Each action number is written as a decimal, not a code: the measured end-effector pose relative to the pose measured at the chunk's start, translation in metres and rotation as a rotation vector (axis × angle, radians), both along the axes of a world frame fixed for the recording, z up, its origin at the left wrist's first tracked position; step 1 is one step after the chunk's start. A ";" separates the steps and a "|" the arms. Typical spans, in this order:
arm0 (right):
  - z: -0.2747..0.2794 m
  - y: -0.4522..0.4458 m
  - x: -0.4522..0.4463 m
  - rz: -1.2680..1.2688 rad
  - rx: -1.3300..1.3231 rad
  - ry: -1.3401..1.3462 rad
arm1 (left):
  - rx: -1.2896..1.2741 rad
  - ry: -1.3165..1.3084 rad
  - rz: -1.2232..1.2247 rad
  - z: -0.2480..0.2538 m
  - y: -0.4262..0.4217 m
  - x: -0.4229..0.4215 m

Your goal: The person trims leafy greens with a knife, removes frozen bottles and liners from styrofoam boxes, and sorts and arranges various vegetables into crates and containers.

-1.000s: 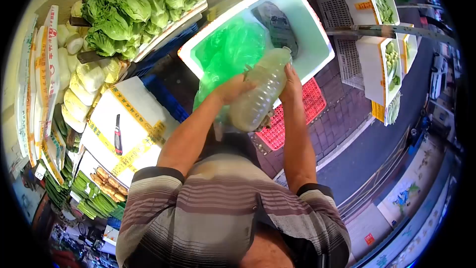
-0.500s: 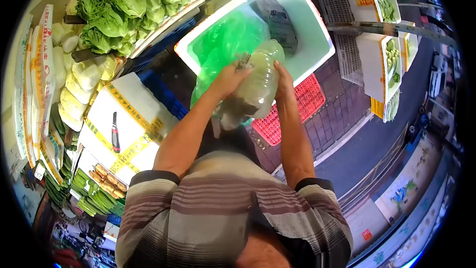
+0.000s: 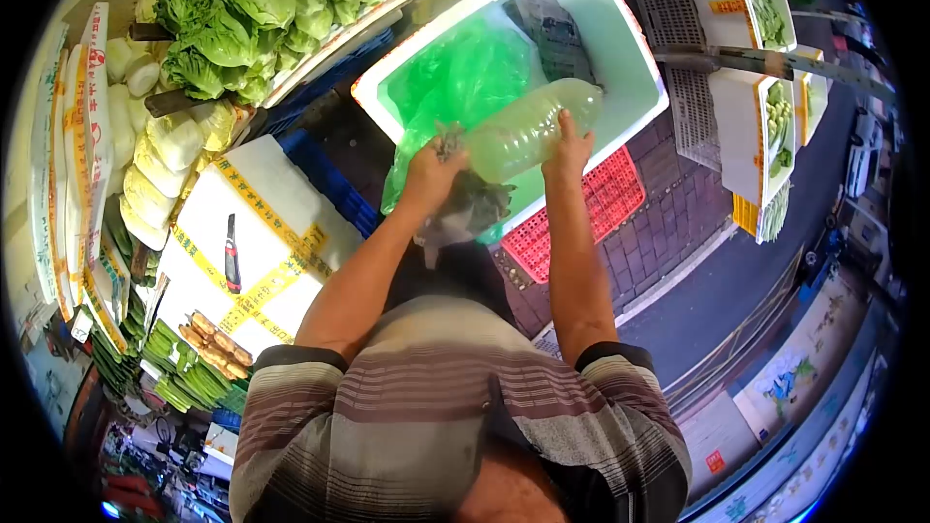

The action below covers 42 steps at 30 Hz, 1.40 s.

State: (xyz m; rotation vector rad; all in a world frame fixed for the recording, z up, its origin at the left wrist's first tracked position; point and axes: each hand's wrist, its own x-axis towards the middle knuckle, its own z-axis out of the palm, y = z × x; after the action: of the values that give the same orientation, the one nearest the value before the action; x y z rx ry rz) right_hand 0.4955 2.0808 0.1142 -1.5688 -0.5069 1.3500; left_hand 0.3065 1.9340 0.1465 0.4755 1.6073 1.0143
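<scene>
Bottle, pale green, clear and ribbed, lies on a slant between the two hands, its far end pointing up and right over the foam box. The right hand holds it near that far end, one finger laid flat on its near side; the rest of that grip is partly hidden. The left hand is closed on the crumpled top of a grey bundle, which hangs below the fingers on the body side; what the bundle is, I cannot tell. The bottle's near end sits right beside the left fingers, and whether they touch it is unclear. Inside the foam box are a green bag, spilling over the near rim, and a dark bag. A red crate stands below the box's right side. To the left, a knife lies on a taped white box, near the lettuce.
</scene>
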 end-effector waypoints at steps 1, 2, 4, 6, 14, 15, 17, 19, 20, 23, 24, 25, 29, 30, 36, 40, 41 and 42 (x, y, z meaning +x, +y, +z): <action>0.000 0.000 -0.003 -0.042 -0.002 -0.044 | -0.016 0.039 0.003 0.003 -0.002 -0.001; -0.003 0.001 -0.005 -0.015 0.035 -0.084 | -0.028 0.080 0.006 0.004 -0.002 -0.003; -0.014 0.007 0.000 0.038 0.117 -0.164 | 0.011 -0.119 0.093 0.001 -0.007 -0.013; -0.028 0.018 0.010 0.137 0.184 -0.179 | -0.017 -0.263 0.191 0.002 -0.023 -0.030; -0.093 0.024 -0.036 0.734 0.208 -0.613 | 0.004 -0.309 0.643 0.048 -0.087 -0.119; -0.109 0.020 -0.043 0.811 0.235 -0.658 | 0.024 -0.309 0.672 0.050 -0.103 -0.129; -0.144 0.010 -0.059 0.973 0.291 -0.812 | 0.064 -0.248 0.813 0.071 -0.126 -0.138; -0.174 0.001 -0.072 1.124 0.271 -0.922 | 0.114 -0.151 0.858 0.082 -0.165 -0.157; -0.166 -0.003 -0.086 1.200 0.151 -0.867 | 0.134 -0.085 0.896 0.089 -0.190 -0.169; -0.247 -0.015 -0.082 1.337 0.327 -0.955 | 0.075 -0.028 1.248 0.105 -0.263 -0.194; -0.265 -0.012 -0.083 1.421 0.186 -0.976 | 0.148 -0.001 1.364 0.111 -0.272 -0.198; -0.284 -0.005 -0.081 1.501 0.040 -1.008 | 0.162 0.068 1.446 0.124 -0.266 -0.197; -0.300 0.020 -0.041 1.517 0.256 -0.689 | 0.168 0.245 1.337 0.052 -0.434 -0.242; -0.285 0.019 -0.033 1.511 0.240 -0.750 | 0.187 0.249 1.373 0.041 -0.449 -0.244; -0.188 0.089 0.036 0.964 0.346 -1.201 | -0.326 0.117 1.404 -0.011 -0.484 -0.215; -0.170 0.153 0.058 0.938 0.203 -1.335 | -0.797 0.374 0.995 -0.023 -0.509 -0.221; -0.171 0.159 0.059 0.968 0.101 -1.349 | -1.036 0.516 0.753 -0.022 -0.506 -0.230; -0.181 0.166 0.062 0.986 0.102 -1.427 | -1.259 0.659 0.492 -0.015 -0.505 -0.240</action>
State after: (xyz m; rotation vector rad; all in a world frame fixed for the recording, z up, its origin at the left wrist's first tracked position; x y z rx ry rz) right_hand 0.5575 2.2465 -0.0664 -2.0869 -2.3752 0.4944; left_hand 0.0660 1.4293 0.1314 -0.5390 2.6387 -0.0314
